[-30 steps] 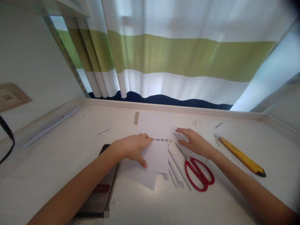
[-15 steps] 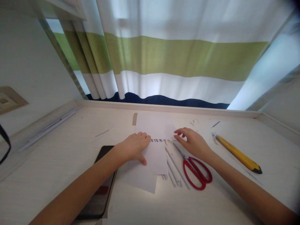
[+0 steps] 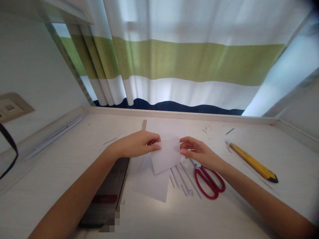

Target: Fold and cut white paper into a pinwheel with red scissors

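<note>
A small white sheet of paper is lifted off the desk between both hands. My left hand pinches its upper left corner, fingers closed. My right hand pinches its right edge. Under it lie larger white sheets and several thin rolled paper sticks. Red-handled scissors lie just below my right hand.
A dark phone lies under my left forearm. A yellow utility knife rests at the right. Another white sheet lies farther back. A striped curtain hangs behind the white desk, with small paper scraps scattered near the back.
Both hands left the desk, where they pressed flat on paper beside a striped strip, and now hold a small white sheet raised between them. The striped strip is hidden now.
</note>
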